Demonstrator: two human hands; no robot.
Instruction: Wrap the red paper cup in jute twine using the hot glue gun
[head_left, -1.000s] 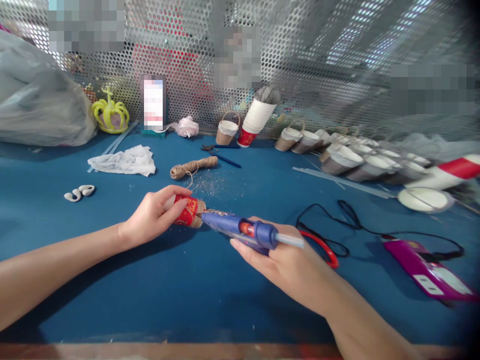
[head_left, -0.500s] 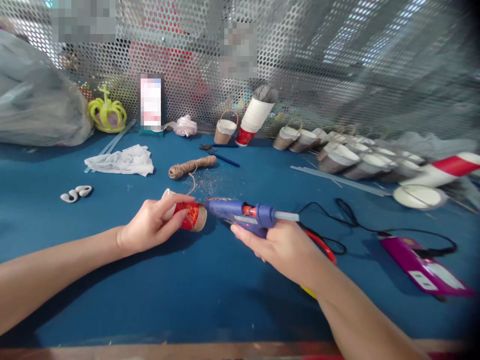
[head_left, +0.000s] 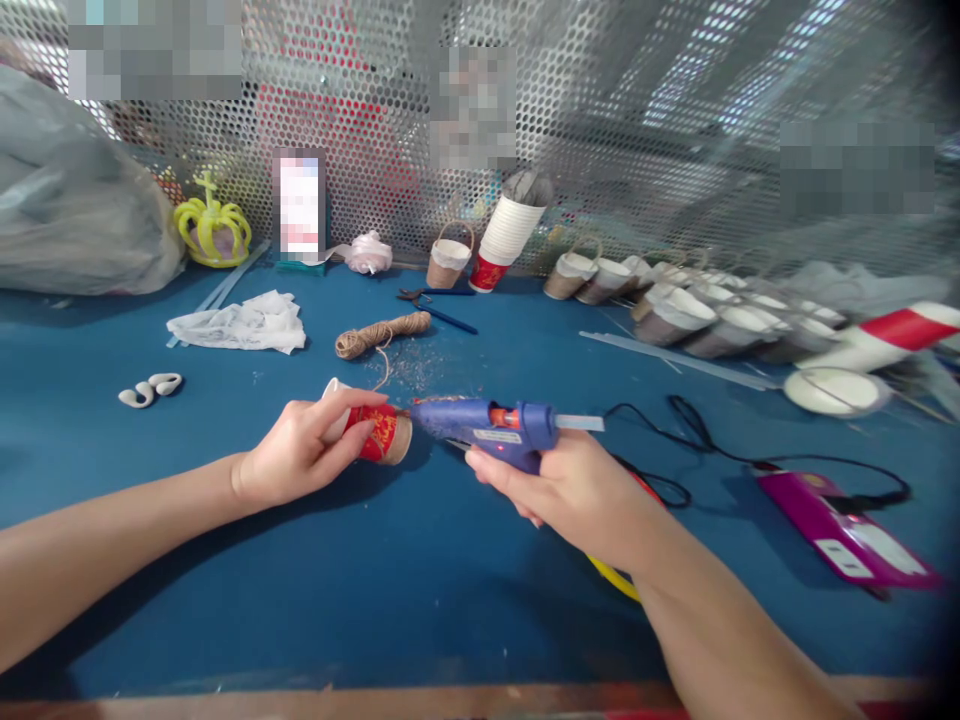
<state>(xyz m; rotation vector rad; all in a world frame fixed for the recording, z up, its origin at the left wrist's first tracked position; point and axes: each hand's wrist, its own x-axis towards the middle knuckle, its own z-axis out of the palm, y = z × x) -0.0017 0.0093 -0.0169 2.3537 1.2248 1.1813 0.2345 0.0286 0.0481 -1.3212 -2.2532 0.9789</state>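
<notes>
Head view: the cup [head_left: 381,433] lies on its side above the table [head_left: 360,610], near the centre, its rim toward 9 o'clock and its brown-banded base toward 3 o'clock. This attitude probably presents the band to the gun [head_left: 480,425], whose nozzle points to 9 o'clock and meets or nearly meets the band's upper edge; contact cannot be confirmed. The gun's glue stick [head_left: 580,423] projects toward 3 o'clock, apparently to feed clear of the wrist. From the cup, the twine [head_left: 382,335] lies at 12 o'clock, presumably within easy reach, its loose end running toward the cup; any join is hidden. The pliers [head_left: 442,308] rest at 1 o'clock, outside the working area. Grip: the left hand [head_left: 300,450] is closed to the cup's width, fingers over the top and thumb along the near side, leaving the base exposed. The right hand [head_left: 570,485] is wrapped around the gun's handle, thumb toward the near side; the trigger is not visible, so whether it is pressed cannot be determined.
</notes>
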